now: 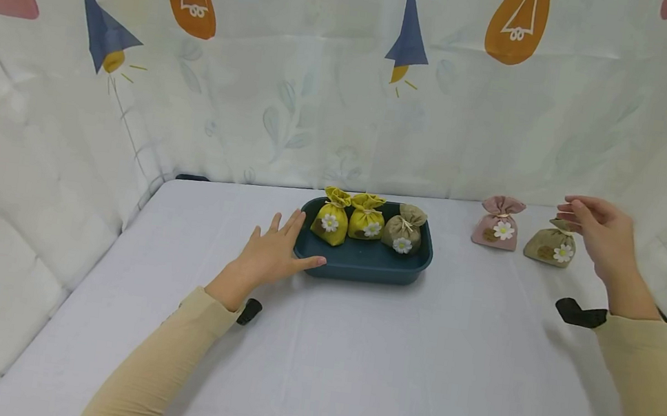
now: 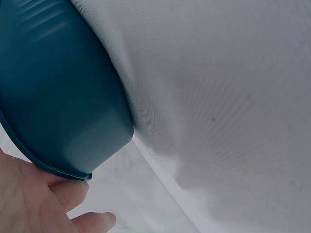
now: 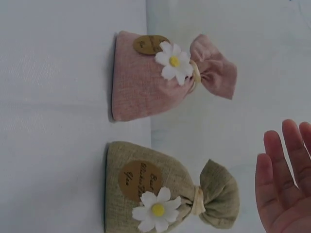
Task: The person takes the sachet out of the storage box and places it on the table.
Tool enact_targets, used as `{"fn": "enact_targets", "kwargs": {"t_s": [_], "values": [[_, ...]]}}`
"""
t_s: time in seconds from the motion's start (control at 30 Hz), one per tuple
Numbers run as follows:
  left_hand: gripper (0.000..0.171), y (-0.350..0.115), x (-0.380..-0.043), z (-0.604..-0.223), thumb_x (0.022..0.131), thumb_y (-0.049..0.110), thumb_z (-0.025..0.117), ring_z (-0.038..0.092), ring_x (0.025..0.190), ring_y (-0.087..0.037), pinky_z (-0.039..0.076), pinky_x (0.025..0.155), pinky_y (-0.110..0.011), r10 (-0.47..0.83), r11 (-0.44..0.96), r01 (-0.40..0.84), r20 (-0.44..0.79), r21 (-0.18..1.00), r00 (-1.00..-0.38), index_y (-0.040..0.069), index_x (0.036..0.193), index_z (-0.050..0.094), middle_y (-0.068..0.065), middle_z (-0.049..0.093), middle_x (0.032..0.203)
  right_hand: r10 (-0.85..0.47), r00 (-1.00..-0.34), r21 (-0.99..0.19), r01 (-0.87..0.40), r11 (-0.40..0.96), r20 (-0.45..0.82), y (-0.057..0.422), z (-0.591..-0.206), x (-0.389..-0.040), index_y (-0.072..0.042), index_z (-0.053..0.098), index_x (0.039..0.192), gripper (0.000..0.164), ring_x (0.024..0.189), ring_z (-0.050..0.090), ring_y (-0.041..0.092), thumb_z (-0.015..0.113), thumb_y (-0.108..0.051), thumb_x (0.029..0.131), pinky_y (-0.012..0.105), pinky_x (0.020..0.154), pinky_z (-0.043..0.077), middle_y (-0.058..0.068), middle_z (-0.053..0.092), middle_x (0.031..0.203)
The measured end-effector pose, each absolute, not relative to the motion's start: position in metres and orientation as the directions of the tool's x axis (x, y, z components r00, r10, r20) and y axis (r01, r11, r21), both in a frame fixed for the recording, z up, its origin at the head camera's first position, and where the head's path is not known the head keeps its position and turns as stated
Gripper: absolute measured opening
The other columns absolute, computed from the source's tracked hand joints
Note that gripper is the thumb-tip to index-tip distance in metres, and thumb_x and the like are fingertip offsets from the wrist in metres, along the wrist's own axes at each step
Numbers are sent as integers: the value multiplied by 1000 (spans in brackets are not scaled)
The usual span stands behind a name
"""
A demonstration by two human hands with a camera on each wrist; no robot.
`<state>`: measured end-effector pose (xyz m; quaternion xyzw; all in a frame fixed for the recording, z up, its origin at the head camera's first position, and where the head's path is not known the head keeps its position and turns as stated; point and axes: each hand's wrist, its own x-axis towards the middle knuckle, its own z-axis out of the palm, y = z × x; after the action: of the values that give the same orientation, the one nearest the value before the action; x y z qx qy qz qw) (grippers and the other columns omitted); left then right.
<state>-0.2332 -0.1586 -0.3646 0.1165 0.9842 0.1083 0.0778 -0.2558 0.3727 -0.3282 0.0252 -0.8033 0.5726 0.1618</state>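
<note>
My left hand (image 1: 270, 250) rests with spread, straight fingers against the left end of a dark teal plastic tub (image 1: 363, 272); in the left wrist view its fingertips touch the tub's rim (image 2: 53, 171). Inside the tub, along the back, stand two yellow pouches (image 1: 332, 218) and one khaki pouch (image 1: 404, 229), each with a white flower. My right hand (image 1: 605, 234) hovers by the top of an olive-green drawstring pouch (image 1: 550, 244), its fingers extended and holding nothing. The right wrist view shows the fingers (image 3: 284, 179) apart from that pouch's gathered neck. Left of it stands a pink pouch (image 3: 150, 82).
A white cloth covers the table (image 1: 352, 363). Behind it hangs a pale curtain (image 1: 320, 109) printed with lamps and bulbs, close to the back edge. A small dark object (image 1: 192, 177) lies at the back left corner.
</note>
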Motion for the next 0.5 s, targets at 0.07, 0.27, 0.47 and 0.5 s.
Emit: {"fn": "enact_targets", "kwargs": {"t_s": [0.07, 0.27, 0.47, 0.5], "values": [[115, -159, -233, -364, 88, 82, 51, 2, 155, -42, 7, 118, -71, 246, 950, 212, -130, 230, -961, 13, 167, 3, -9, 3, 172, 119, -949, -902, -231, 365, 292, 368, -328, -257, -31, 68, 110, 18, 87, 67, -9, 53, -21, 108, 6, 78, 51, -26, 69, 92], [115, -158, -233, -364, 88, 82, 52, 1, 155, -41, 8, 118, -71, 240, 952, 206, -137, 225, -961, 13, 167, 2, -9, 3, 172, 40, -947, -856, -270, 440, 320, 352, -329, -260, -27, 68, 115, 16, 90, 65, -10, 53, -25, 109, 7, 79, 51, -28, 68, 95], [114, -158, -234, -366, 89, 82, 51, 3, 155, -41, 8, 118, -71, 241, 952, 208, -131, 225, -962, 14, 167, 2, -8, 3, 172, -60, -940, -847, -330, 417, 336, 338, -333, -266, -4, 68, 123, 24, 91, 65, -8, 55, -18, 109, 7, 79, 50, -24, 69, 98], [114, -158, -234, -366, 89, 82, 51, 3, 155, -42, 8, 118, -71, 241, 952, 208, -132, 224, -962, 14, 167, 2, -8, 3, 172, -78, -940, -847, -334, 413, 332, 335, -334, -267, 2, 66, 125, 27, 92, 65, -8, 55, -16, 109, 7, 79, 50, -24, 69, 99]]}}
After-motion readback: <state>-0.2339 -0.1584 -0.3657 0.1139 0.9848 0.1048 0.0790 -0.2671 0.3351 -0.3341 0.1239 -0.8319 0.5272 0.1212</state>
